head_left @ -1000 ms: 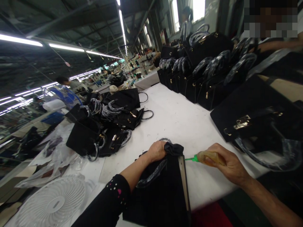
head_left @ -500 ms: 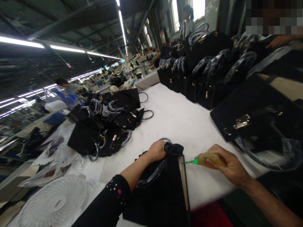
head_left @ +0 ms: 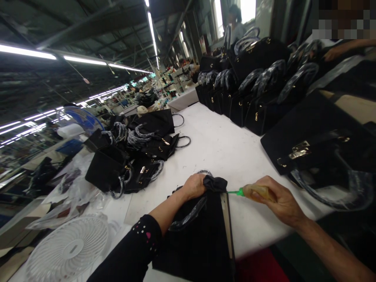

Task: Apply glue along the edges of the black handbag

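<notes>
Leftward of the held black bag (head_left: 196, 246), fan (head_left: 68, 246) with unreadable label (head_left: 74, 249)

White table (head_left: 211, 143) carries black handbags (head_left: 196, 244); dark specks (head_left: 185, 167) too.

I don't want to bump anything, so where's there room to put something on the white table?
The white table is barest between the left bag pile and the right bag row. A smaller patch lies between the nearest bag and right hand, below the bottle. Both sides are crowded.
</notes>
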`<state>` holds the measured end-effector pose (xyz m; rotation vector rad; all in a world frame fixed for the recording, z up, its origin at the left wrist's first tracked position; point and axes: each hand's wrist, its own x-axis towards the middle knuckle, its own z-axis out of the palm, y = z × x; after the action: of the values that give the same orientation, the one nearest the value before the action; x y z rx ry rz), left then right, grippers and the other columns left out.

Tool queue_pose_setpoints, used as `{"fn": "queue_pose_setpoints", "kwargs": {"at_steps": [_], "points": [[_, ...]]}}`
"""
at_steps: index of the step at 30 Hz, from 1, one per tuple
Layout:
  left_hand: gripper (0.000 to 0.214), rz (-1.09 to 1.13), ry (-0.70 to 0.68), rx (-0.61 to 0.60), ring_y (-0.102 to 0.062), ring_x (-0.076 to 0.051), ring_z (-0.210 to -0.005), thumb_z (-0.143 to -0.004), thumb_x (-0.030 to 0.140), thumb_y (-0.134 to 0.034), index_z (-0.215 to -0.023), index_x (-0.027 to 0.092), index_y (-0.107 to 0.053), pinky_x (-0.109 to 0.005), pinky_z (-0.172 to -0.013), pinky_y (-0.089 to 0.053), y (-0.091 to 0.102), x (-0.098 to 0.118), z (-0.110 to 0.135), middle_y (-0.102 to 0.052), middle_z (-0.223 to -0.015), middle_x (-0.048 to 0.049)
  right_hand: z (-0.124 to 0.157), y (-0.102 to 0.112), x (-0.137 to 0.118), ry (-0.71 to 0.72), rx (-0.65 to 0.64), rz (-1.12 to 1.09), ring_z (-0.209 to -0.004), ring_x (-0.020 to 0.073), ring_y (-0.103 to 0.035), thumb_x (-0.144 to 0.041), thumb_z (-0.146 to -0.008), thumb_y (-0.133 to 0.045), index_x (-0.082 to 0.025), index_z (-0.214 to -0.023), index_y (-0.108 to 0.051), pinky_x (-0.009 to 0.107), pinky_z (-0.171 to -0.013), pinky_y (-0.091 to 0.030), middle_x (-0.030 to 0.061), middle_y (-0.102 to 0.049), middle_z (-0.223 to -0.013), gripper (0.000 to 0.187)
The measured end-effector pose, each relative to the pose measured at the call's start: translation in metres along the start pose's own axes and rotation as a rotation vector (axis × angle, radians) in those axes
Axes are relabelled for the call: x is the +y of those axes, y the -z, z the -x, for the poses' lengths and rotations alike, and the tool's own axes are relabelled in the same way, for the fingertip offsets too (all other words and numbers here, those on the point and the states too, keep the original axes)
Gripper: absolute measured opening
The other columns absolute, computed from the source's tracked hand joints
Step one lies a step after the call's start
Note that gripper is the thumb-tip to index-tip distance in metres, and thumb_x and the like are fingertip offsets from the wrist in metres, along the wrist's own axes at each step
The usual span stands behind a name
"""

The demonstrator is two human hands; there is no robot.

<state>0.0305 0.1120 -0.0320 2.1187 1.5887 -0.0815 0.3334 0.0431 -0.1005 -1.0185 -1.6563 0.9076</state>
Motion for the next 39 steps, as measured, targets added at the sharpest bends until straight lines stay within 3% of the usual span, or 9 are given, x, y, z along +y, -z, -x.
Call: {"fn": "queue_pose_setpoints", "kwargs": {"at_steps": [3,16,20,25,30,36,39], "points": [[0.014,0.000,0.000,0.004,-0.070,-0.019,-0.080,-0.078,0.017,-0.060,-0.079,0.021,-0.073,-0.024,-0.068,-0.047,0.001,0.002,0.001,-0.074,-0.078,-0.0013,0.001,0.001,0.001,0.011,-0.037,-0.016,-0.077,0.0213,-0.064,-0.043,-0.096,-0.066,-0.026,-0.095,-0.068,0.038,-0.068,-0.051,0.0022,-0.064,-0.086,0.017],[0.013,-0.013,0.014,-0.008,-0.070,-0.020,-0.080,-0.079,0.018,-0.061,-0.081,0.021,-0.074,-0.025,-0.068,-0.047,0.003,0.002,0.001,-0.076,-0.081,-0.0022,-0.002,-0.003,-0.002,0.004,0.043,0.019,-0.080,0.0233,-0.065,-0.041,-0.097,-0.065,-0.024,-0.097,-0.066,0.041,-0.072,-0.052,0.0037,-0.064,-0.089,0.017],[0.014,-0.016,0.018,-0.005,-0.070,-0.020,-0.080,-0.079,0.019,-0.061,-0.083,0.021,-0.075,-0.025,-0.068,-0.047,0.002,0.002,0.001,-0.077,-0.083,-0.0023,-0.004,-0.002,-0.004,0.005,0.002,0.028,-0.075,0.0222,-0.064,-0.041,-0.096,-0.065,-0.024,-0.093,-0.068,0.038,-0.065,-0.051,0.0029,-0.064,-0.084,0.017],[0.015,-0.011,0.013,-0.001,-0.070,-0.020,-0.082,-0.080,0.019,-0.060,-0.084,0.022,-0.075,-0.025,-0.069,-0.047,-0.001,-0.001,-0.001,-0.077,-0.083,-0.0016,-0.009,0.001,-0.007,0.043,-0.004,0.040,-0.080,0.0228,-0.065,-0.041,-0.094,-0.068,-0.025,-0.098,-0.069,0.039,-0.071,-0.052,0.0040,-0.067,-0.089,0.017],[0.015,-0.022,0.010,0.006,-0.071,-0.022,-0.084,-0.080,0.020,-0.060,-0.084,0.022,-0.075,-0.026,-0.070,-0.047,-0.002,-0.001,-0.001,-0.077,-0.084,-0.0028,-0.013,0.006,-0.013,0.035,-0.057,0.047,-0.075,0.0212,-0.064,-0.041,-0.094,-0.068,-0.025,-0.094,-0.070,0.036,-0.066,-0.050,0.0029,-0.066,-0.085,0.016],[0.016,-0.018,0.017,0.005,-0.071,-0.022,-0.084,-0.080,0.019,-0.061,-0.086,0.022,-0.076,-0.026,-0.072,-0.049,0.001,0.001,0.000,-0.077,-0.086,-0.0034,0.003,0.003,-0.010,0.005,0.007,0.019,-0.077,0.0208,-0.063,-0.039,-0.095,-0.068,-0.025,-0.096,-0.069,0.037,-0.067,-0.049,0.0029,-0.065,-0.088,0.014],[0.018,-0.005,0.007,-0.001,-0.071,-0.021,-0.085,-0.080,0.020,-0.061,-0.088,0.023,-0.077,-0.025,-0.074,-0.050,0.001,0.001,0.000,-0.078,-0.087,-0.0020,0.016,0.002,-0.008,-0.017,-0.050,-0.021,-0.073,0.0197,-0.063,-0.038,-0.095,-0.068,-0.025,-0.094,-0.069,0.035,-0.064,-0.050,0.0025,-0.065,-0.085,0.014]]}}
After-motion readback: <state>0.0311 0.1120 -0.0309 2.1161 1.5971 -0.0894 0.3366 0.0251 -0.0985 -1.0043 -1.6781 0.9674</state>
